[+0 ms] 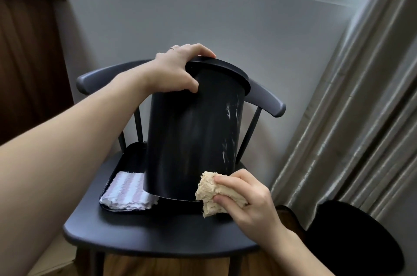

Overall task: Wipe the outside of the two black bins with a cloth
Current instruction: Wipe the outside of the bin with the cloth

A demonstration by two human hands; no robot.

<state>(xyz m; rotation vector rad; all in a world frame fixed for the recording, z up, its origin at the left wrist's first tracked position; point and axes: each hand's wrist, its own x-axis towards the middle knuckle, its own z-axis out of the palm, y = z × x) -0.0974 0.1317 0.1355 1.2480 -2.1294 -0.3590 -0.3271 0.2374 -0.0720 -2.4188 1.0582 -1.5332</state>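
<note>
A tall black bin [194, 131] stands tilted on a black tray [126, 160] on a dark chair, with pale scuff marks down its right side. My left hand [178, 68] grips the bin's flanged top rim, thumb on the side wall and fingers over the top. My right hand [243, 194] holds a bunched beige cloth [212, 192] against the bin's lower right edge. A second black bin [356, 237] sits on the floor at the lower right, seen from above.
A folded white and pink striped cloth [128, 192] lies in the tray's front left corner. The dark chair [158, 233] has a curved backrest [268, 99] behind the bin. Grey curtains [361, 106] hang on the right, and a wooden door [29, 50] stands at the left.
</note>
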